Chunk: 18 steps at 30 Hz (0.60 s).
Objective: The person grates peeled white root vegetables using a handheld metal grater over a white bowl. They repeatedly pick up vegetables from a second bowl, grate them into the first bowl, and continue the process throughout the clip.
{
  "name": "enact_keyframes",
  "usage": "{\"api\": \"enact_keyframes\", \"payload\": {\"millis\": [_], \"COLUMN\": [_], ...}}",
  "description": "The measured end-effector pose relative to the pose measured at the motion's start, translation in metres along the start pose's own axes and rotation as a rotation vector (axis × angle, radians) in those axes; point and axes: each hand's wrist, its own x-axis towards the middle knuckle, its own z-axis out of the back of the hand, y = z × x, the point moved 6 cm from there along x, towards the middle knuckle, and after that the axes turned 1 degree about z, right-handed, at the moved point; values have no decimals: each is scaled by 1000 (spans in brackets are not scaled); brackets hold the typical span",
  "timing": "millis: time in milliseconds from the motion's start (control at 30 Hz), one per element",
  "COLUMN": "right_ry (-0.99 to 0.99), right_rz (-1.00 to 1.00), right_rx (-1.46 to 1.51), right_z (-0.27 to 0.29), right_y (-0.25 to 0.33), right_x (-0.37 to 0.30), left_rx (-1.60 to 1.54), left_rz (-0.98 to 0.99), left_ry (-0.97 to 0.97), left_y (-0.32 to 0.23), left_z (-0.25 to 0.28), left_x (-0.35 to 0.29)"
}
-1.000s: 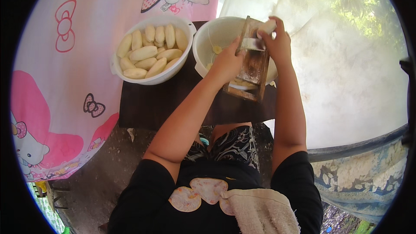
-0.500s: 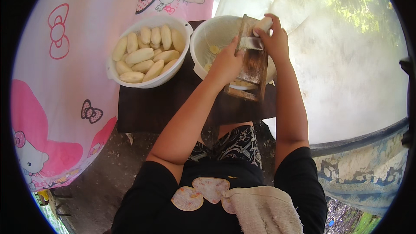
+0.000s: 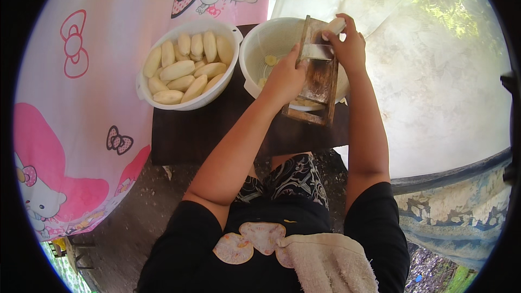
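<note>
Peeled banana (image 3: 335, 26) sits in the right hand (image 3: 350, 46), whose thumb and fingers are curled about it, at the upper end of a wooden slicer (image 3: 319, 80); whether it touches the board is hard to tell. Just below it, a pale metal blade (image 3: 317, 51) crosses the slicer. The left hand (image 3: 285, 78) is closed around the slicer's left edge, near the blade. The slicer slants over a white bowl (image 3: 249, 57), its lower end reaching past the near rim, and a few pale slices (image 3: 271, 60) lie inside that bowl. Just to the left, a second white bowl (image 3: 203, 100) holds a heap of whole peeled bananas (image 3: 177, 70). Both bowls stand on a dark table (image 3: 179, 141). Beyond it, pink printed cloth (image 3: 92, 119) hangs left and a whitish sheet (image 3: 434, 114) right. Nearest, a beige towel (image 3: 331, 263) lies against the person's black shirt (image 3: 244, 279).
</note>
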Motion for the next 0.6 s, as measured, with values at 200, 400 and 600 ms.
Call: {"api": "enact_keyframes", "payload": {"millis": [200,400,600], "right_ry": [113,4,5], "right_rz": [67,84,54], "right_rx": [104,50,21], "right_z": [28,11,15], "right_y": [40,14,15], "right_x": [-101,-35,-33], "left_rx": [-36,-66,-28], "left_rz": [25,76,24], "left_ry": [3,65,8], "left_y": [5,9,-1], "left_z": [-1,-5,-2], "left_x": [-1,1,-5]}}
